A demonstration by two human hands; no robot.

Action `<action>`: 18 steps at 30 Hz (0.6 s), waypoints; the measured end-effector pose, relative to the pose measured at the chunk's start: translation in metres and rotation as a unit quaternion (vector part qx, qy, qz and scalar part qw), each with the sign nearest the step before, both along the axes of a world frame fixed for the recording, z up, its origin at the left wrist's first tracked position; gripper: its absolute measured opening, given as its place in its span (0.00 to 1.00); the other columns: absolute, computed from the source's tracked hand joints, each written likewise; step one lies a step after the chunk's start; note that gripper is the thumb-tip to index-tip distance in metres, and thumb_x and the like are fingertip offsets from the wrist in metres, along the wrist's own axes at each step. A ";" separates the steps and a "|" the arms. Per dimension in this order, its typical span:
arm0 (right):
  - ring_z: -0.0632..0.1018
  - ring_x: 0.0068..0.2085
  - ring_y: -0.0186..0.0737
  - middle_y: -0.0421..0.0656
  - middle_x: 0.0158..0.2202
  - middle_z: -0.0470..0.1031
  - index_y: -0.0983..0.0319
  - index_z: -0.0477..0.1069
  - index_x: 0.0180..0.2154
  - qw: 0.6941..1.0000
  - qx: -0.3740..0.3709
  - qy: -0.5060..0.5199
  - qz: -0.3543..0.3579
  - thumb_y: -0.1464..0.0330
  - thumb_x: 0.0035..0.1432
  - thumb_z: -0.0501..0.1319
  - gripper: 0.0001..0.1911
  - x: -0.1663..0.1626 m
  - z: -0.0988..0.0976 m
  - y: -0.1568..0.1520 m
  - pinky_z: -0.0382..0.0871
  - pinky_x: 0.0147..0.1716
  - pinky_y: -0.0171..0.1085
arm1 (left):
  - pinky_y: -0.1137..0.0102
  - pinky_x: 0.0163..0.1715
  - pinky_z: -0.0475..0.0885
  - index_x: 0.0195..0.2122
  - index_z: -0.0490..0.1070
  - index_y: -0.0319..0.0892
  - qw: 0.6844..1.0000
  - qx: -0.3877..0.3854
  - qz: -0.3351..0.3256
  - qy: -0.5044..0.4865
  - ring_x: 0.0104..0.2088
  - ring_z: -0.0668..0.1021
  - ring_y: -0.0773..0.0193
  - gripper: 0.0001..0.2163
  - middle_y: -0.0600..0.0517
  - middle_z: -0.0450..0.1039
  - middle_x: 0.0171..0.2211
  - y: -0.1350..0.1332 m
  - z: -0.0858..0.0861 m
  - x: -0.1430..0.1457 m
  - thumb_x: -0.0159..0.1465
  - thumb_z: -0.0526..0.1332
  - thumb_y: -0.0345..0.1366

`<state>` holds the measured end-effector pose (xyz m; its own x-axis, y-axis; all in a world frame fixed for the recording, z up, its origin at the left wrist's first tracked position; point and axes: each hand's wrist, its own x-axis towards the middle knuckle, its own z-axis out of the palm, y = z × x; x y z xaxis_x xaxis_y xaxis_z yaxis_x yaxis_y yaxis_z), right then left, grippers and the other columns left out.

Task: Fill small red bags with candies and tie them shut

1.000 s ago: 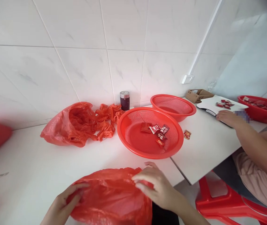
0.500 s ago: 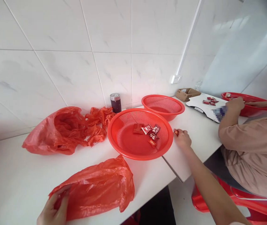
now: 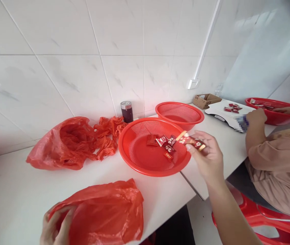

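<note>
My right hand [image 3: 207, 160] pinches a small red candy packet [image 3: 190, 140] and holds it in the air over the right rim of the near red basket [image 3: 134, 160]. Several more red packets [image 3: 164, 144] lie inside that basket. Down at the bottom left, my left hand [image 3: 54, 228] grips the edge of a red plastic bag [image 3: 104, 212] that lies on the white table [image 3: 19, 194].
A second red basket [image 3: 179, 114] stands behind the first, beside a dark jar [image 3: 126, 111]. Crumpled red bags [image 3: 70, 141] lie at the wall. On the right a person in a beige sleeve [image 3: 279, 166] works at a scale [image 3: 227, 110], a cardboard box [image 3: 206, 100] and another red basket [image 3: 274, 110].
My right hand left the bag, reached to the table beside the basket, took the candy packet there and has lifted it over the basket's rim. My left hand stays on the bag.
</note>
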<state>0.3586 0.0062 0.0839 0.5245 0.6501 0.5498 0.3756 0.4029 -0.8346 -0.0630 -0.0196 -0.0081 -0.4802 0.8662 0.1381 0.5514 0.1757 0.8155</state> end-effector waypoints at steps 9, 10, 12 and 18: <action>0.77 0.46 0.38 0.43 0.46 0.74 0.56 0.64 0.52 0.889 -0.063 0.086 0.446 0.69 0.58 0.62 0.20 -0.167 0.010 0.018 0.72 0.48 0.40 | 0.68 0.31 0.67 0.24 0.66 0.41 0.900 0.047 -0.388 -0.193 0.29 0.70 0.62 0.20 0.49 0.69 0.28 0.049 0.062 0.027 0.63 0.54 0.52; 0.77 0.45 0.38 0.43 0.46 0.74 0.56 0.64 0.52 0.880 -0.076 0.086 0.461 0.69 0.57 0.62 0.20 -0.181 0.004 0.026 0.71 0.48 0.41 | 0.69 0.28 0.65 0.21 0.62 0.41 0.897 0.061 -0.390 -0.201 0.26 0.67 0.64 0.23 0.52 0.65 0.24 0.054 0.063 0.030 0.60 0.55 0.58; 0.76 0.44 0.38 0.42 0.43 0.75 0.57 0.65 0.51 0.875 -0.101 0.077 0.467 0.68 0.57 0.62 0.20 -0.204 -0.008 0.039 0.71 0.47 0.41 | 0.69 0.31 0.65 0.23 0.61 0.42 0.897 0.079 -0.378 -0.214 0.28 0.65 0.65 0.25 0.53 0.63 0.25 0.061 0.062 0.035 0.58 0.53 0.62; 0.75 0.45 0.39 0.42 0.45 0.74 0.56 0.65 0.52 0.860 -0.128 0.102 0.483 0.63 0.59 0.61 0.19 -0.229 -0.039 0.056 0.70 0.48 0.40 | 0.73 0.30 0.62 0.28 0.61 0.42 0.911 0.081 -0.312 -0.257 0.27 0.62 0.69 0.17 0.57 0.58 0.26 0.068 0.044 0.039 0.66 0.52 0.50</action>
